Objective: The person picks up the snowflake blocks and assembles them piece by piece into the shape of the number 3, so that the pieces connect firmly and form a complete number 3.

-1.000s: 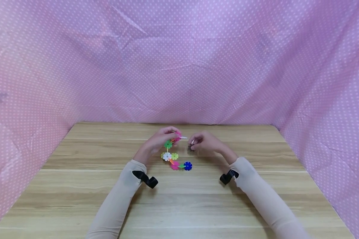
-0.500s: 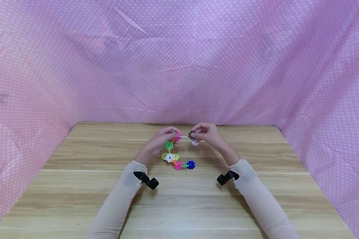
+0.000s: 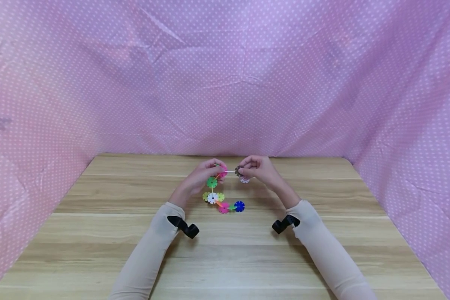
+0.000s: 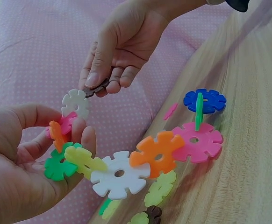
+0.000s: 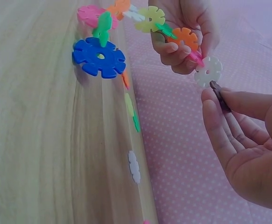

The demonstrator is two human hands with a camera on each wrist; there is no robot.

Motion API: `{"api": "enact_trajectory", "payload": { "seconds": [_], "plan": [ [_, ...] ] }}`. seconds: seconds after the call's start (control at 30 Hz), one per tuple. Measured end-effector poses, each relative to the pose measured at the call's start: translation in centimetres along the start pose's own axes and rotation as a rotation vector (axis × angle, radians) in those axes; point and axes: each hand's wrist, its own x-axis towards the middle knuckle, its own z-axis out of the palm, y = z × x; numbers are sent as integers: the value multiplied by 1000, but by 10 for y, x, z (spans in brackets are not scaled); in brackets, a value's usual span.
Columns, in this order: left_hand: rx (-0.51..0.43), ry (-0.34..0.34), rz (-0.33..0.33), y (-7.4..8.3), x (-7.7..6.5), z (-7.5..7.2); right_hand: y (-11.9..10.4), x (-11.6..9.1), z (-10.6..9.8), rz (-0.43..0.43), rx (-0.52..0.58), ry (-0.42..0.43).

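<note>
A chain of notched plastic snowflake discs hangs from my left hand (image 3: 202, 176), which pinches it near a pink disc (image 4: 68, 122). The chain curves through orange, green, yellow and white (image 4: 119, 174) discs toward a blue disc (image 4: 204, 101) at its free end. Beyond my left fingers a white end disc (image 5: 208, 72) sticks out, seen edge-on in the head view. My right hand (image 3: 261, 171) pinches a dark brown disc (image 5: 220, 97) between thumb and fingers, its edge right at the white end disc's rim.
Loose discs lie on the wooden table (image 3: 225, 258): a white one (image 5: 134, 166) below my right hand, and yellow (image 4: 160, 188) and brown (image 4: 153, 214) ones beneath the chain. A pink dotted cloth (image 3: 225, 104) hangs behind and at both sides.
My right hand has risen from low over the table and brought the brown disc level with the white end disc, uncovering a loose white disc. The chain's blue end has swung slightly right.
</note>
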Motion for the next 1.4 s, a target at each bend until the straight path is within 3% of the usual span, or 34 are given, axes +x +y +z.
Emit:
{"api": "enact_trajectory", "payload": {
  "seconds": [0.53,0.73,1.1,1.4],
  "plan": [
    [2,-10,-17,-1,-2,4,2,-1,0,19,-22,-4],
    [49,-9,7,-3,-1,5,3,0,0,4,-8,1],
    [25,84,8,-2,1,9,-1,-2,-5,-21,-9,-2],
    [-18,99,41,-2,1,11,-2,-2,-4,-46,-20,12]
  ]
}}
